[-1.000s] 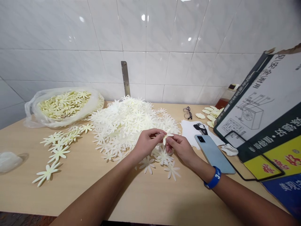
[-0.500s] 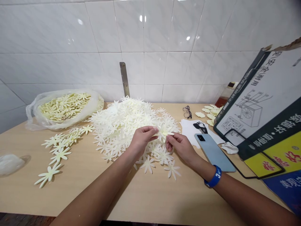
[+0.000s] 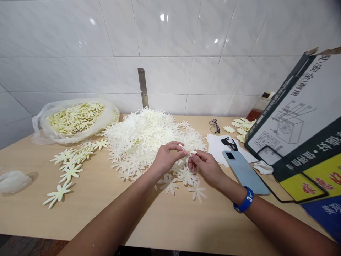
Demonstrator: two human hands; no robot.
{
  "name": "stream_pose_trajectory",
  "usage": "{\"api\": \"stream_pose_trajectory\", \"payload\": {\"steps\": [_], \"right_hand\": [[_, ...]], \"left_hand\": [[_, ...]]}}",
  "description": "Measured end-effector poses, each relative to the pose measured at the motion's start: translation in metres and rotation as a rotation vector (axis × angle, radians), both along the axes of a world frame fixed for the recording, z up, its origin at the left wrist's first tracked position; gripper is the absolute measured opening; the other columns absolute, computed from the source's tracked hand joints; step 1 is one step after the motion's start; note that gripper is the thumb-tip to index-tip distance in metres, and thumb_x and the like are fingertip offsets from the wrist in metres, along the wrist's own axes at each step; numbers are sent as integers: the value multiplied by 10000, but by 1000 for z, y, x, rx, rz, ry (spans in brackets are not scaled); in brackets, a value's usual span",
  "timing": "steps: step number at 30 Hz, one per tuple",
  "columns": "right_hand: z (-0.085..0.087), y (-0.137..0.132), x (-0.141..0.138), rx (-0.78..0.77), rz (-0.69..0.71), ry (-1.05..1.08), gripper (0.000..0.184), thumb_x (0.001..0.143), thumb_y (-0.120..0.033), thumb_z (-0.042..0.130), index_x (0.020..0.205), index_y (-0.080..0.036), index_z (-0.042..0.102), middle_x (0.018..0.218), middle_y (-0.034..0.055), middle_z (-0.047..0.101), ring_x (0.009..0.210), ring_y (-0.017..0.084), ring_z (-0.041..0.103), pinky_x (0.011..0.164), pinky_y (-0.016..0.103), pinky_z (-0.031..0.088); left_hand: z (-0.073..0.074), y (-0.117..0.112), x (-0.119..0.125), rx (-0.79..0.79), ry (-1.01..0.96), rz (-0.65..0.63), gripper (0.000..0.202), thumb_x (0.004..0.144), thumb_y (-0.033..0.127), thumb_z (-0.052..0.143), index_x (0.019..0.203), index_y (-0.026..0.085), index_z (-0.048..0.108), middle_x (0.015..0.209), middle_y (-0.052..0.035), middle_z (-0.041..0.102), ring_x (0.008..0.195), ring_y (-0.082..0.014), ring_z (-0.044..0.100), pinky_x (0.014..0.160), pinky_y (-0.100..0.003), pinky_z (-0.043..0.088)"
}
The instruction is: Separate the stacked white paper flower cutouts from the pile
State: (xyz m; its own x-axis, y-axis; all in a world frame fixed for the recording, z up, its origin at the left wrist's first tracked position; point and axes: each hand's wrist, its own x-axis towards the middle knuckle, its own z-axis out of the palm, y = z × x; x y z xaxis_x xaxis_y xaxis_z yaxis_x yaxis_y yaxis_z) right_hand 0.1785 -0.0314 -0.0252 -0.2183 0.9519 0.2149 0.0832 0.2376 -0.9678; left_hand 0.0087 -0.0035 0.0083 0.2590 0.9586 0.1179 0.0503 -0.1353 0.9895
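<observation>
Between my two hands is a pale cream flower cutout [image 3: 189,150] with long narrow petals. My left hand [image 3: 170,156] pinches it from the left, thumb and fingers closed on its petals. From the right, my right hand [image 3: 204,163] grips the same flower, its fingertips curled in below the petals. Just behind and under my hands spreads a large heap of white flower cutouts [image 3: 144,135]. A few loose white flowers, one of them a single flower [image 3: 197,191], lie at the heap's near edge. My fingers partly hide the held flower.
At the left, an open plastic bag [image 3: 42,131] holds yellowish flowers; a trail of pale flowers [image 3: 71,171] lies before it. A small plastic bundle [image 3: 13,182] rests farther left. To the right are a phone [image 3: 246,174], eyeglasses [image 3: 214,126], white paper [image 3: 215,145] and a tall printed box [image 3: 290,117].
My left fingers have shifted over the middle of the flower, which now looks tilted and more covered. The whole view has moved slightly.
</observation>
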Motion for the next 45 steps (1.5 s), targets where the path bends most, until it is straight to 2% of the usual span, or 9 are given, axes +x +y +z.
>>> {"api": "stream_pose_trajectory", "payload": {"steps": [4,7,12,16,21,24,29,36,45], "right_hand": [[-2,-2,-1,-33,40,37,422,842,-568,616,709,-167,602,647,31,621,556,128,548,543,271,458],[0,-4,-1,-39,30,16,448,869,-575,572,691,-165,608,623,34,609,556,133,544,545,274,454],[4,-5,0,-45,32,-29,451,897,-549,538,664,-167,596,598,29,585,546,132,518,529,269,434],[3,-5,0,-47,63,3,410,908,-516,542,699,-168,599,620,30,596,560,133,527,543,271,440],[3,-5,1,-57,61,-6,432,903,-534,541,676,-170,594,613,34,601,545,135,538,534,277,445],[3,-5,1,-76,46,-11,431,891,-538,558,670,-169,588,607,29,601,535,129,535,526,270,442],[4,-4,0,-77,38,-24,421,898,-521,552,669,-169,589,616,30,605,540,127,532,528,265,445],[6,-3,1,-61,0,-47,417,888,-492,565,621,-173,587,611,32,603,539,126,523,538,267,458],[4,-2,1,-56,-36,-73,396,888,-453,560,612,-171,589,601,30,601,541,127,523,546,264,454]], "left_hand": [[0,-1,0,2,26,-30,216,620,333,794,600,159,669,1029,-75,658,1018,-236,609,936,-338,421],[-3,-1,1,58,82,-50,175,653,310,762,614,169,665,963,-55,662,954,-215,613,874,-319,448],[-11,0,1,204,147,-40,96,690,288,731,677,196,711,1046,-66,642,904,-190,608,734,-277,497],[-11,4,-3,185,149,-99,84,686,286,739,682,203,726,1093,-67,632,935,-204,617,763,-293,497],[-4,9,-10,75,149,-185,82,673,282,752,693,203,747,1099,-65,655,1092,-255,599,934,-341,437],[0,9,-12,59,128,-197,100,694,292,737,705,193,753,1081,-71,674,1090,-259,606,971,-357,415],[3,7,-10,29,74,-141,133,702,298,721,688,168,741,1098,-92,683,1045,-263,617,956,-377,430],[0,12,-9,-5,-89,50,158,674,301,739,696,149,701,1117,-98,672,978,-217,612,866,-341,483],[2,20,-17,-37,-254,191,237,699,352,733,769,153,626,727,-13,628,737,-128,604,789,-319,532]]}}
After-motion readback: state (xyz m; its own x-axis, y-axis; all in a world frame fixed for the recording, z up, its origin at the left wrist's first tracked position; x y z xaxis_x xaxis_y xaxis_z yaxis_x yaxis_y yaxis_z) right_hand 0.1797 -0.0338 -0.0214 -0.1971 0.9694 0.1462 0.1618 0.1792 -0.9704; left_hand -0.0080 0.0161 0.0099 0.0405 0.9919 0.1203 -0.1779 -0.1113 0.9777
